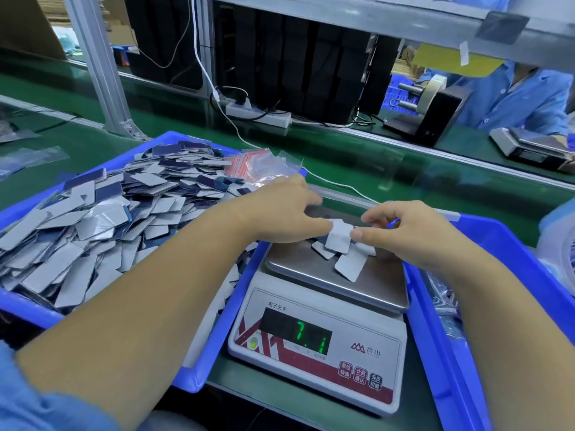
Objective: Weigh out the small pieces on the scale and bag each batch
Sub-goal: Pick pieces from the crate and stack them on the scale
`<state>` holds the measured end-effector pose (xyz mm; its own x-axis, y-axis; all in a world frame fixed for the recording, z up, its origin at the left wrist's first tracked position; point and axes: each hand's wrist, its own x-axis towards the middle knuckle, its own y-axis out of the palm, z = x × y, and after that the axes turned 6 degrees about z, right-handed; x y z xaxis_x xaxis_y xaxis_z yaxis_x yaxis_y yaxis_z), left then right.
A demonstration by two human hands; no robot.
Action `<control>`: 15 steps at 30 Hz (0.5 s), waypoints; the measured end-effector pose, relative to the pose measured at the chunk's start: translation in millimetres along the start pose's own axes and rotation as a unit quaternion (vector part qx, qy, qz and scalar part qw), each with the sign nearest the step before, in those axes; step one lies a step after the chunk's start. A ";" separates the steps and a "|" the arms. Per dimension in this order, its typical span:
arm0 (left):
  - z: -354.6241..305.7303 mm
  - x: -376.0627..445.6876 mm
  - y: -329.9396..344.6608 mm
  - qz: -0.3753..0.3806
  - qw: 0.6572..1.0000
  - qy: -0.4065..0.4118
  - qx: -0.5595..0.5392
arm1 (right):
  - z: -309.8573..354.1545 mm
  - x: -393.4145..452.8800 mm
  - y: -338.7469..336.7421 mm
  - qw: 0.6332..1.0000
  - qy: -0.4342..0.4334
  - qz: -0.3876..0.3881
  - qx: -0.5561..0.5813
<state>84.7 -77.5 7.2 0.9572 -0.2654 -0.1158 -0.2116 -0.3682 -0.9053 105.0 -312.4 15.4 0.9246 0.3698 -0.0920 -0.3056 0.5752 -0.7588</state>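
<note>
Green bench (357,157) carries everything. Blue bin (28,301) at left, heaped with small grey and dark flat pieces (102,222); stock far from used up. Second blue bin (485,244) at right, contents mostly hidden by the right forearm; what lies in it I cannot make out. Scale (317,349) between the two bins, near centre; display (311,335) reads 7.1. Steel pan (295,264) holds a few pieces (348,269) in a loose pile.

Bundle of clear bags with red strips (258,166) on the far corner of the left bin, beside the heap.

Left hand (280,213) over the far left of the pan, fingers curled loosely; whether they hold anything I cannot tell. Right hand (413,234) pinches one pale piece (339,241) between thumb and fingertips, just above the pile.

Judgement: batch under weighing, pieces being added or trimmed to target. No bag in either hand; bagging of this batch not yet begun. Most of the job remains
</note>
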 end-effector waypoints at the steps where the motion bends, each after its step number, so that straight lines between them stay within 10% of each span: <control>1: -0.1 0.1 0.1 0.012 1.000 0.001 0.000 | 0.2 0.0 0.4 1.000 0.002 0.013 -0.012; 15: -10.1 -3.8 0.4 0.036 0.997 0.047 -0.044 | 6.1 0.4 6.4 0.995 -0.008 0.030 -0.097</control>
<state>78.9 -85.6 11.4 0.9167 -0.3753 -0.1373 -0.3004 -0.4208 -0.8560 101.9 -304.1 14.5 0.9017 0.4120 -0.1311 -0.3084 0.4003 -0.8629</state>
